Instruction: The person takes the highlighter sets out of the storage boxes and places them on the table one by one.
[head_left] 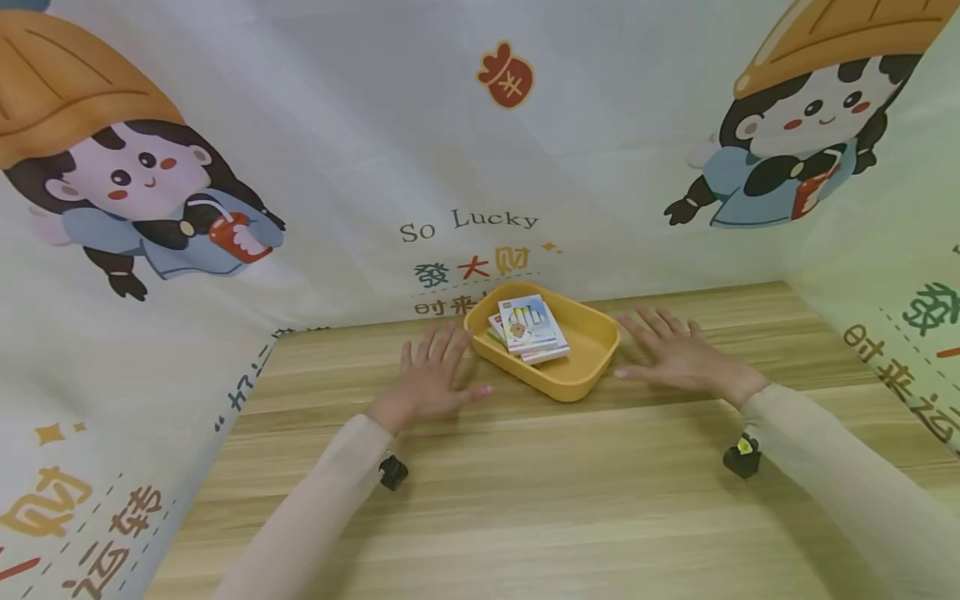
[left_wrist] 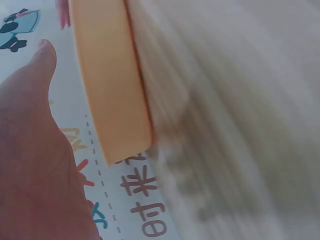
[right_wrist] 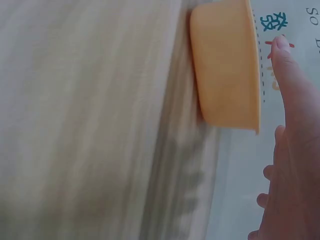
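A yellow plastic tray (head_left: 592,367) sits at the back of the wooden table, turned a little askew. Inside its left half lie small white boxes (head_left: 529,323) stacked on each other, the top one printed with coloured pens. My left hand (head_left: 431,379) is spread just left of the tray, palm down, thumb pointing toward its front side. On the other side my right hand (head_left: 675,354) is spread too, fingertips near the tray's right end. Both wrist views show the tray's outer wall (left_wrist: 112,80) beside a straight thumb, with a gap between. Neither hand holds anything.
A white printed cloth (head_left: 615,150) with cartoon figures and lettering rises behind the table and along both sides. The wooden tabletop (head_left: 555,500) stretches from the tray toward the front. A small dark wrist camera (head_left: 742,457) hangs at the right sleeve, another (head_left: 393,472) at the left.
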